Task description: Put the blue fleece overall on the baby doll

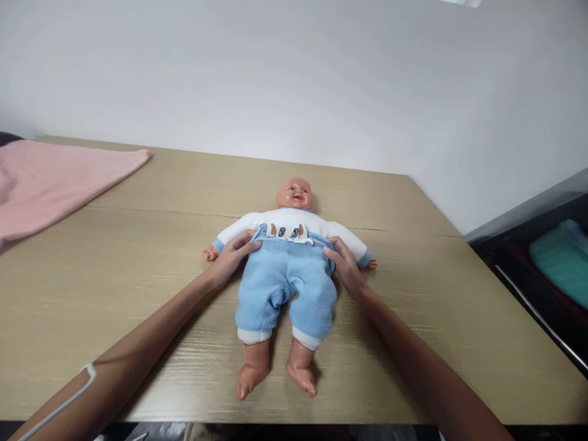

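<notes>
A baby doll lies on its back in the middle of a light wooden table, head away from me, bare feet toward me. It wears a white top and fluffy blue trousers. My left hand pinches the left side of the trousers' waistband. On the other side, my right hand grips the waistband too. Both hands have their fingers closed on the blue fabric at the doll's waist.
A pink cloth lies spread at the table's far left corner. To the right, past the table edge, sits a dark shelf with a teal cloth and a metal rail. A white wall stands behind the table.
</notes>
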The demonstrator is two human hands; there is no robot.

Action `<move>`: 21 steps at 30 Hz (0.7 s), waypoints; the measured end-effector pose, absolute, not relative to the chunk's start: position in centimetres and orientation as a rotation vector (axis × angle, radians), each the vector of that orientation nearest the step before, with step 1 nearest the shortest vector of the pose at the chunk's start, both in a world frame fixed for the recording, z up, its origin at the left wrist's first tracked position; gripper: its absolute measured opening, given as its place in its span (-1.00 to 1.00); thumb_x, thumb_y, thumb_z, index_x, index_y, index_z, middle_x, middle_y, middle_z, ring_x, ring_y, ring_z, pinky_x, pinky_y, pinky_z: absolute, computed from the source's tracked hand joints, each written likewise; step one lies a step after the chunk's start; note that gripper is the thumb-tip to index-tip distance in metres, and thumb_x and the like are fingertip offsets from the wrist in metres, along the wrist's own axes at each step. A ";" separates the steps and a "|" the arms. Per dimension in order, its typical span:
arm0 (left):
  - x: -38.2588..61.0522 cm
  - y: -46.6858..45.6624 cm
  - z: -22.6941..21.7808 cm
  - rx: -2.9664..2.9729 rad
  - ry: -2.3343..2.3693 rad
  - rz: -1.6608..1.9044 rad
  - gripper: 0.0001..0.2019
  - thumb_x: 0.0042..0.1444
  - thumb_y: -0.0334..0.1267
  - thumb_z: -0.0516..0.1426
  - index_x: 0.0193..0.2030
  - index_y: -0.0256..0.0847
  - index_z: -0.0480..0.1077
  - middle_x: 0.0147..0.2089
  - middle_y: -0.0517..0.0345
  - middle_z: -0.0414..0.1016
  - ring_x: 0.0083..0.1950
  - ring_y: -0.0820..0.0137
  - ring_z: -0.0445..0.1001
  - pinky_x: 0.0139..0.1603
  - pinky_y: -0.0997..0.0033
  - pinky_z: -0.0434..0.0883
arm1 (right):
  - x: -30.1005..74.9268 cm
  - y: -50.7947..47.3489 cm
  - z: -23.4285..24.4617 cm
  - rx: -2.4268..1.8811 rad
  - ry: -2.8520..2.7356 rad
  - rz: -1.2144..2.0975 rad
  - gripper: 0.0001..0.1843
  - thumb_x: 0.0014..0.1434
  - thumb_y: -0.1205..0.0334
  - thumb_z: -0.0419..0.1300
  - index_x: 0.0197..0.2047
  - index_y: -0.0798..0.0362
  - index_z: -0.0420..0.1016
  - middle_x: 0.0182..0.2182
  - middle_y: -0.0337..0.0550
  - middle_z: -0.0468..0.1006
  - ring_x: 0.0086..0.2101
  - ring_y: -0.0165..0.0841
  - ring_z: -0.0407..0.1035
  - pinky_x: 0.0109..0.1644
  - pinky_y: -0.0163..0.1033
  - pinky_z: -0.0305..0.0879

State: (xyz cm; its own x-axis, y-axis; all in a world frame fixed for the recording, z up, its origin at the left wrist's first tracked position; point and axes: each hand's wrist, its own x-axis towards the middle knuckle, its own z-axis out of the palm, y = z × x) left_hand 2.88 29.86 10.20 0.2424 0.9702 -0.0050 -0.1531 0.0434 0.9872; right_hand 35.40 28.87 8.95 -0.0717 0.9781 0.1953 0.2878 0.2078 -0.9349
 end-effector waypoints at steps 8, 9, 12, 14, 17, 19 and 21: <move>3.4 31.8 12.9 1.799 0.887 1.046 -0.70 0.44 0.03 0.30 -0.09 -0.14 0.42 -0.07 0.14 0.42 -0.06 0.28 0.39 -0.03 0.32 0.33 | 33.9 30.1 13.6 -1.151 -1.969 0.459 -0.87 0.30 0.12 0.30 -0.24 -0.07 0.43 -0.20 -0.11 0.52 -0.10 -0.09 0.40 0.12 0.03 0.31; 3.6 32.2 13.1 1.790 0.899 1.023 -0.68 0.44 0.06 0.29 -0.08 -0.14 0.40 -0.12 0.17 0.40 -0.11 0.29 0.38 -0.08 0.33 0.32 | 33.4 30.7 13.9 -1.133 -1.993 0.495 -0.88 0.28 0.14 0.29 -0.24 -0.07 0.44 -0.20 -0.12 0.53 -0.10 -0.09 0.41 0.12 0.02 0.31; 4.0 33.0 13.2 1.702 0.971 1.003 -0.62 0.45 0.15 0.27 -0.07 -0.13 0.37 -0.24 0.28 0.27 -0.26 0.35 0.25 -0.25 0.36 0.21 | 32.4 32.5 13.7 -1.166 -1.874 0.682 -0.85 0.33 0.05 0.27 -0.19 -0.07 0.48 -0.22 -0.19 0.57 -0.15 -0.15 0.45 0.06 -0.05 0.34; 4.0 33.1 13.0 1.633 0.997 0.987 -0.60 0.44 0.17 0.27 -0.08 -0.13 0.37 -0.26 0.30 0.23 -0.28 0.37 0.20 -0.27 0.36 0.18 | 32.1 33.2 13.2 -1.184 -1.706 0.823 -0.74 0.40 -0.08 0.25 -0.16 -0.08 0.48 -0.25 -0.24 0.58 -0.19 -0.19 0.46 0.01 -0.11 0.36; 3.6 32.8 12.4 1.514 0.980 0.964 -0.58 0.39 0.18 0.31 -0.04 -0.16 0.44 -0.19 0.23 0.34 -0.18 0.33 0.31 -0.14 0.35 0.26 | 32.3 33.1 12.4 -1.173 -1.570 0.932 -0.64 0.39 -0.20 0.28 -0.16 -0.06 0.50 -0.25 -0.26 0.59 -0.18 -0.21 0.47 0.00 -0.15 0.36; 3.1 32.1 12.0 1.467 0.964 0.942 -0.59 0.37 0.16 0.32 0.01 -0.18 0.50 -0.10 0.16 0.44 -0.07 0.27 0.40 -0.01 0.32 0.31 | 32.9 32.2 12.2 -1.244 -1.574 0.900 -0.63 0.37 -0.20 0.33 -0.19 -0.05 0.53 -0.26 -0.26 0.58 -0.17 -0.21 0.46 0.02 -0.15 0.34; 2.5 31.3 11.5 1.483 0.976 0.927 -0.64 0.37 0.10 0.32 -0.01 -0.17 0.52 -0.05 0.13 0.49 0.00 0.22 0.43 0.09 0.29 0.32 | 33.6 30.9 11.9 -1.325 -1.579 0.864 -0.63 0.35 -0.18 0.35 -0.21 -0.04 0.55 -0.26 -0.25 0.57 -0.15 -0.19 0.44 0.05 -0.14 0.31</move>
